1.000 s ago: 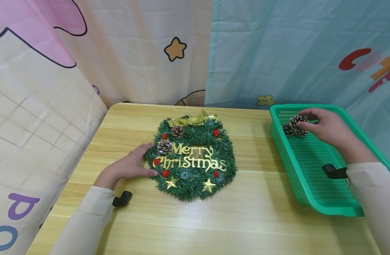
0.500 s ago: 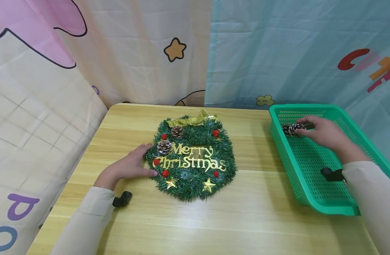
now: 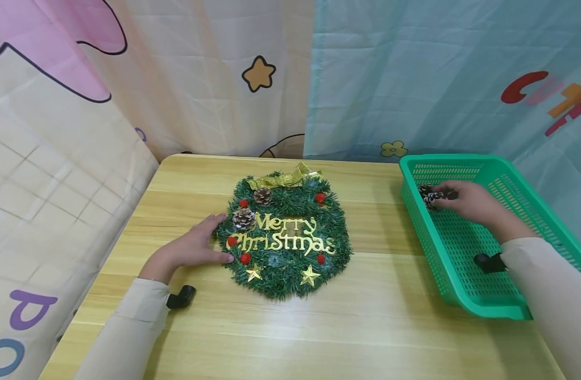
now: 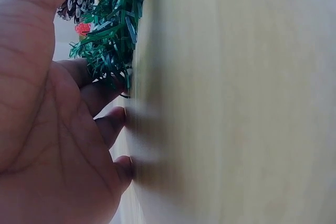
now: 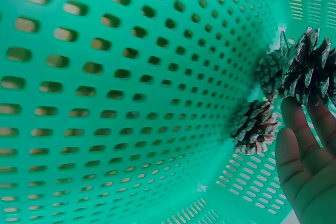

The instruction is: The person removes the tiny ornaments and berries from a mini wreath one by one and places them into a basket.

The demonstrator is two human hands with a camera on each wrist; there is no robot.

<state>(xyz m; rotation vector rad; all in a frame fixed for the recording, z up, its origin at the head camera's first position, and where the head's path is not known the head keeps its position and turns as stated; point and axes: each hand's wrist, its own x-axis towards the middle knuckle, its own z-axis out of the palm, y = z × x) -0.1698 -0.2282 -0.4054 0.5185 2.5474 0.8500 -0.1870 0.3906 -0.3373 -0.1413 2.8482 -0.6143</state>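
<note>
The green wreath [image 3: 286, 274] with gold "Merry Christmas" lettering lies flat on the wooden table. Spread around its left edge is my left hand [image 3: 188, 248], thumb and fingers touching the greenery; the left wrist view shows its fingertips by the wreath [image 4: 113, 30] and the tabletop. Inside the green basket [image 3: 433, 248], at the far left corner, my right hand [image 3: 476, 206] holds a frosted pine cone [image 5: 310, 69] at its fingertips. Two more pine cones sit close by, one behind it [image 5: 269, 72] and one lower [image 5: 254, 127]. The right thumb is hard to make out.
The basket's raised rim [image 3: 461, 303] surrounds the right hand. Printed curtains [image 3: 200, 79] hang behind the table [image 3: 271, 338] and along its left side. Pine cones, red berries, gold stars and a gold ribbon [image 3: 286, 180] decorate the wreath.
My right hand has moved slightly left and lower in the basket, and the pine cones there have shifted. My left hand keeps its place at the wreath.
</note>
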